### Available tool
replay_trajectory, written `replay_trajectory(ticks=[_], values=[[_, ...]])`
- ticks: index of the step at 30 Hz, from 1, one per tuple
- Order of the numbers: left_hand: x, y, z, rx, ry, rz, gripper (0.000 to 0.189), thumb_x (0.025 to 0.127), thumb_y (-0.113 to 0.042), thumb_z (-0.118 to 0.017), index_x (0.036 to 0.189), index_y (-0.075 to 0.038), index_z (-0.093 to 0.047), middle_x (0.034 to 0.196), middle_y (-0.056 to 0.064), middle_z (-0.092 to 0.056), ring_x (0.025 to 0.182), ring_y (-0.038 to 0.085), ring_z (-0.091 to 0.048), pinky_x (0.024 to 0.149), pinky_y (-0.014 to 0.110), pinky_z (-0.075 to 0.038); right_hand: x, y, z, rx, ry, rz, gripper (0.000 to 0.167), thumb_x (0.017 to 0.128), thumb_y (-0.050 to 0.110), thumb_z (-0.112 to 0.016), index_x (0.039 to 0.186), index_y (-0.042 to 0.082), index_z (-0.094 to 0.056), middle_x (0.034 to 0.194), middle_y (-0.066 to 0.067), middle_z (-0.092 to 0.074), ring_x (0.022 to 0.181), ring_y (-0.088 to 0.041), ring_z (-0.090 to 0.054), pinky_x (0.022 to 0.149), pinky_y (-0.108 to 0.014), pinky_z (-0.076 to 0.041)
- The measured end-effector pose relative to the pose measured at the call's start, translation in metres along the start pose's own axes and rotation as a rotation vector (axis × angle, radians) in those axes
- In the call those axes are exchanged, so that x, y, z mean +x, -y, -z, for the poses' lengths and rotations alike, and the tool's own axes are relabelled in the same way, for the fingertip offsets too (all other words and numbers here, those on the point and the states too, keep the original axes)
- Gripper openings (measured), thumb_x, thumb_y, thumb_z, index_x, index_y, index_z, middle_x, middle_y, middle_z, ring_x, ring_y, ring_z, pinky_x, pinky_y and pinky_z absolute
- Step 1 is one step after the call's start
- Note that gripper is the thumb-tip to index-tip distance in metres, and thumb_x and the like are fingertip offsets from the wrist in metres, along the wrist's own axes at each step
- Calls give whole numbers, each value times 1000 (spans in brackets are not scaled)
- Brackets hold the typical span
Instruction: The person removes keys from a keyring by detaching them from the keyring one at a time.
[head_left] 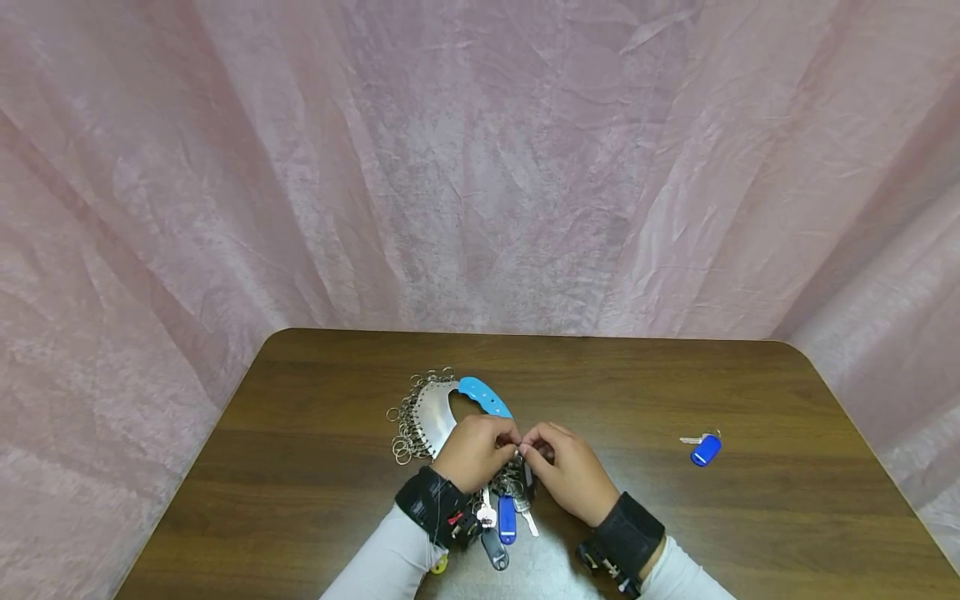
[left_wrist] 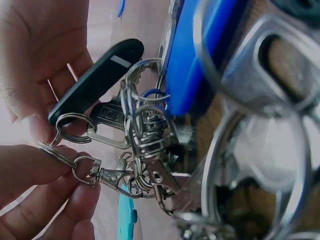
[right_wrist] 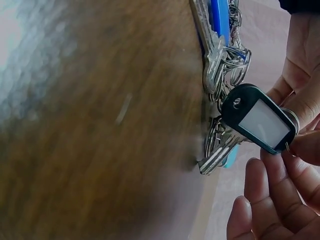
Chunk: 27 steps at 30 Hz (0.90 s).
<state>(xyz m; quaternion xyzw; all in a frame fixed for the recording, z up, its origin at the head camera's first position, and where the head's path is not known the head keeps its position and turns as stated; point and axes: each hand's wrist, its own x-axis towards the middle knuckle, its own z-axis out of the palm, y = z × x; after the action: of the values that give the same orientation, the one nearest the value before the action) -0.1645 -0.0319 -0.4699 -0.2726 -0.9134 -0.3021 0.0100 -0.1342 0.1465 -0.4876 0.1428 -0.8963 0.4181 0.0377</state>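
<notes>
— Where are the hands?

— Both meet near the middle of the brown table (head_left: 315, 467), close to its near edge. The left hand (head_left: 474, 452) and the right hand (head_left: 567, 471) come together fingertip to fingertip over a bunch of keys and tags (head_left: 504, 508).

— What are they gripping?

— In the left wrist view, fingers above and below pinch a small split ring (left_wrist: 56, 150) between their tips; which hand each belongs to I cannot tell there. A swivel clasp (left_wrist: 102, 175) hangs from that ring and leads into a tangle of metal rings (left_wrist: 147, 150). A black key tag (left_wrist: 95, 80) with its own ring lies against the upper fingers. In the right wrist view the same black tag, showing a pale label window (right_wrist: 257, 122), sits just at the curled fingertips, beside a silver key (right_wrist: 217, 157).

— So neither hand is spread?

— No, both have fingers curled in and pressed onto the ring.

— What else is in the bunch?

— A blue tag (head_left: 507, 518) and a grey tag (head_left: 495, 550) hang toward the near edge, between the wrists.

— And elsewhere on the table?

— Just beyond the left hand lies a curved metal plate (head_left: 432, 412) fringed with loose rings, with a light blue handle (head_left: 483, 396). Well apart to the right lies a single key with a blue tag (head_left: 706, 450). Pink cloth (head_left: 480, 167) hangs behind.
</notes>
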Motion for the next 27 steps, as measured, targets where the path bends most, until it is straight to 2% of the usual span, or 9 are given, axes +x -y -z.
replay_trajectory(ticks=[10, 19, 27], values=[[1, 1, -1, -14, 6, 17, 5, 88, -11, -75, 88, -16, -73, 87, -3, -76, 80, 8, -69, 74, 23, -54, 0, -1, 0, -1, -3, -17, 10, 93, 13, -70, 87, 20, -65, 86, 10, -65, 80, -2, -60, 76, -24, -53], [2, 2, -1, -42, 11, 46, 6, 89, -10, -72, 94, -14, -73, 88, -1, -74, 78, 7, -66, 72, 20, -52, -2, -1, 1, 7, -8, 25, 8, 94, 13, -69, 88, 19, -67, 90, 9, -65, 84, -3, -62, 79, -25, -55], [2, 3, -2, -46, 3, 66, 7, 89, -9, -71, 95, -12, -73, 87, 0, -73, 77, 6, -65, 70, 19, -52, -3, -2, 2, 4, 2, 58, 5, 94, 14, -70, 90, 17, -68, 90, 9, -63, 82, -1, -60, 78, -25, -55]])
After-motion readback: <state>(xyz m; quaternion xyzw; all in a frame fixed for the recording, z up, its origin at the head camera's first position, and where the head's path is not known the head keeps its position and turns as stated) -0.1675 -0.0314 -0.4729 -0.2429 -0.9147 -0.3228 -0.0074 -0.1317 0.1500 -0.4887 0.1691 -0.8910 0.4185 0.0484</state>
